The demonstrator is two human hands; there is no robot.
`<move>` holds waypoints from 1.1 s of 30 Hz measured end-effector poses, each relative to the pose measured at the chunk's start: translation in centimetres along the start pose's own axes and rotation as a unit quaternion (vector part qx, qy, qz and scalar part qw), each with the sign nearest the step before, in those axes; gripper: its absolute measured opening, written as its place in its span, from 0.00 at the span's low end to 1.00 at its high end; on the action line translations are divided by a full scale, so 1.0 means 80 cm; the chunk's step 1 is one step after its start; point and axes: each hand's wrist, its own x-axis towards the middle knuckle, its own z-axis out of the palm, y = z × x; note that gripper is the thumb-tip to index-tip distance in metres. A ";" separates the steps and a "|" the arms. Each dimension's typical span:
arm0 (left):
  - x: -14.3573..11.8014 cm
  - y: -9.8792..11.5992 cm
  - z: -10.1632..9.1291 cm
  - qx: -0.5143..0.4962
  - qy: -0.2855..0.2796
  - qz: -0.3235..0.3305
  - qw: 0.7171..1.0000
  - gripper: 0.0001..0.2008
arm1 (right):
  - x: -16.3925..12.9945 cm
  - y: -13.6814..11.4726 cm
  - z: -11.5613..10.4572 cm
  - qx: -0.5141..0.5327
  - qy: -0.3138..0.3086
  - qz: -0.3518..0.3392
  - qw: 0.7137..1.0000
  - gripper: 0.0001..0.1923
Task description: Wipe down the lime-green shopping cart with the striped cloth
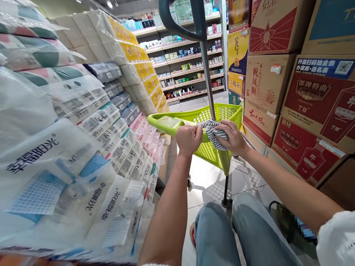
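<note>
A lime-green shopping basket on wheels [228,111] stands on the tiled aisle floor in front of my knees. My left hand [188,139] is closed around its near rim. My right hand [234,137] presses a grey-and-white striped cloth [212,131] against the same rim, just right of the left hand. A dark upright pull handle [200,35] rises from the basket between my hands and ends in a loop high up. A pale green flat item [169,121] lies at the basket's left side.
Stacked plastic-wrapped tissue packs [63,137] wall the left side of the narrow aisle. Brown and red cartons [308,85] are piled on the right. Shelves of small goods [186,59] close the far end. My jeans-clad knees [235,240] fill the bottom middle.
</note>
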 end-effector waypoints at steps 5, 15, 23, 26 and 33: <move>-0.004 -0.017 -0.011 -0.009 -0.013 0.013 1.000 0.25 | 0.005 -0.037 0.000 0.049 0.042 0.003 0.998 0.13; 0.000 0.004 -0.046 0.074 -0.044 -0.020 0.996 0.24 | 0.095 -0.073 -0.021 0.126 0.242 0.130 0.953 0.17; 0.015 0.054 -0.023 0.117 -0.114 -0.105 0.981 0.22 | 0.160 -0.075 -0.007 0.287 0.107 0.174 0.936 0.25; 0.009 0.047 -0.022 0.106 -0.115 -0.080 0.984 0.21 | 0.143 -0.066 -0.002 0.336 0.082 0.224 0.911 0.23; 0.011 0.039 -0.032 0.066 -0.082 -0.092 0.990 0.21 | 0.079 -0.039 0.007 0.367 -0.030 0.282 0.886 0.20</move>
